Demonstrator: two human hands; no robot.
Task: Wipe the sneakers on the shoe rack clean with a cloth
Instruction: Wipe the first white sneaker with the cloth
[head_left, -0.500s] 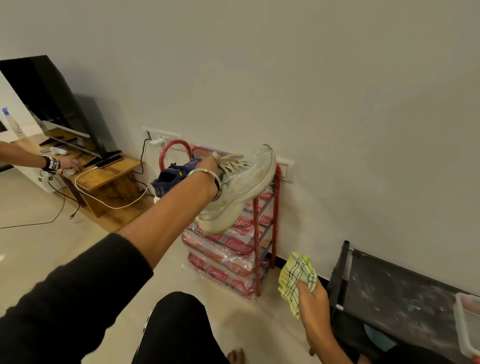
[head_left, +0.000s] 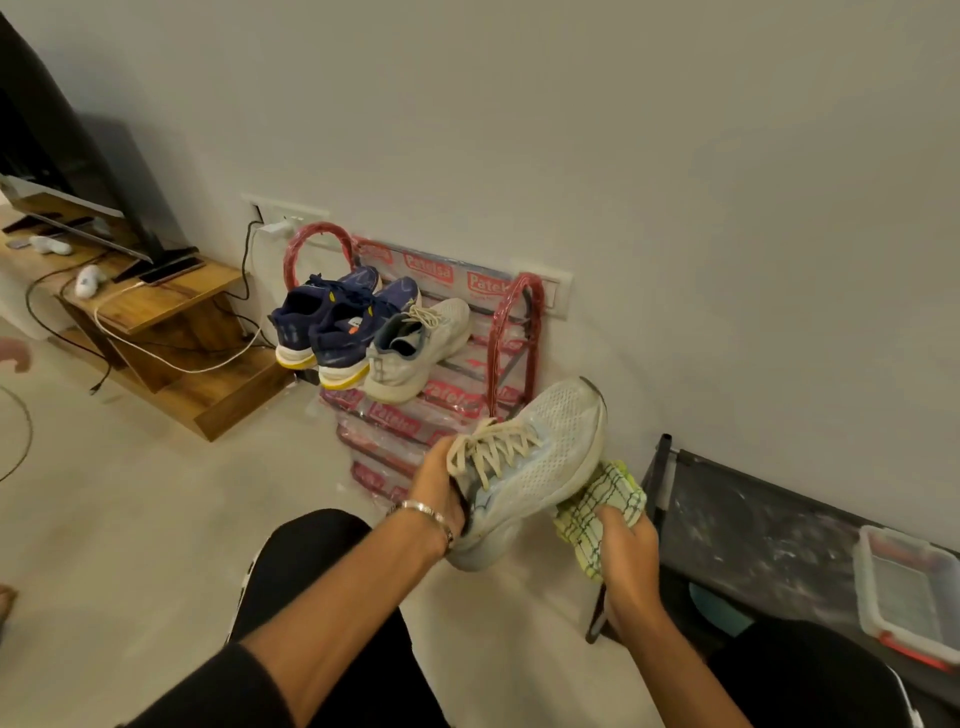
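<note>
we have pulled the white sneaker (head_left: 524, 467) down off the shoe rack (head_left: 511, 332) in our left hand (head_left: 439, 493), and our right hand (head_left: 626, 551) now presses the bunched cloth (head_left: 602, 506) on its side, so wiping can start.

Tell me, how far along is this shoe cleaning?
Early, it seems. Done: one white sneaker is off the red shoe rack. In hand: the left hand grips it at the opening while the right hand presses a checked cloth to its side. Left: its white mate and two navy sneakers sit on the rack's top shelf; whether they have been wiped cannot be told.
</note>
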